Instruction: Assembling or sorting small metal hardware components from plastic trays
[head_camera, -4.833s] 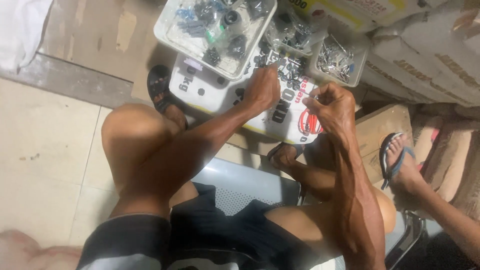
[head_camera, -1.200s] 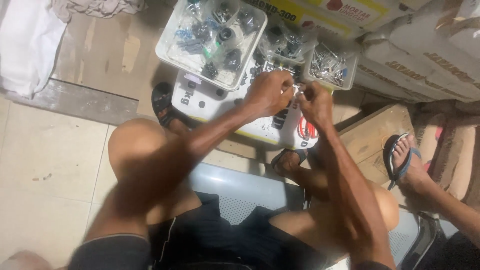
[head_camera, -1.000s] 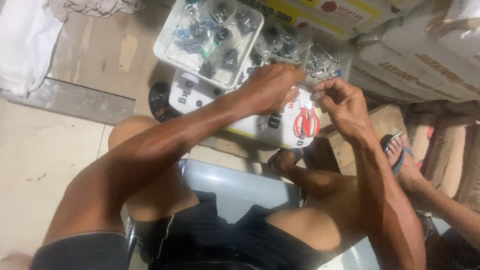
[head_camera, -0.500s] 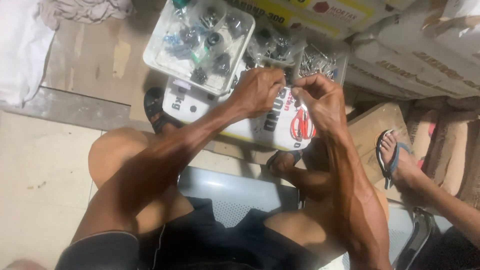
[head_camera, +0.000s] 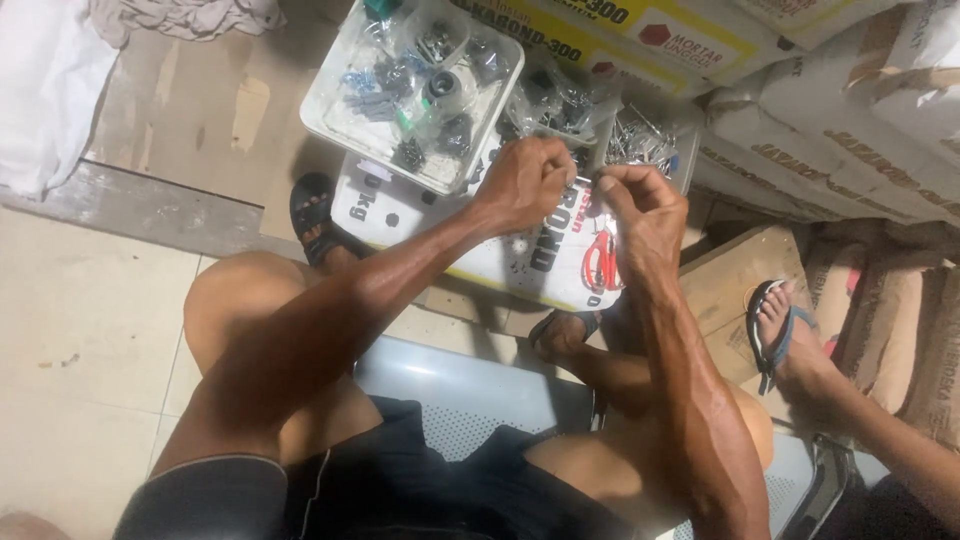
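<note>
Both hands up over white sack (head_camera: 480, 250) laid flat on floor. Left hand (head_camera: 525, 182) curled, fingertips pinched at something small between the two hands; can't ID it. Right hand (head_camera: 640, 205) same, thumb and forefinger pinched, just beside left. Clear tray (head_camera: 330, 95) w/ small hardware sits on sack's far end. Red-handled pliers (head_camera: 600, 262) lie on sack under right hand. Another person's sandalled foot (head_camera: 775, 325) at right.

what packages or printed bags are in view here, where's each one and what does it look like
White printed sack: flat under both hands, black lettering, red mark, yellow edge.
Yellow-banded sack: top centre behind the trays, white and red label patch.
Grey-white sacks: stacked upper right, small dark print.
Brown paper sacks: right edge, beside another person's sandalled foot.
Cardboard box: right of the white sack, plain brown.
</note>
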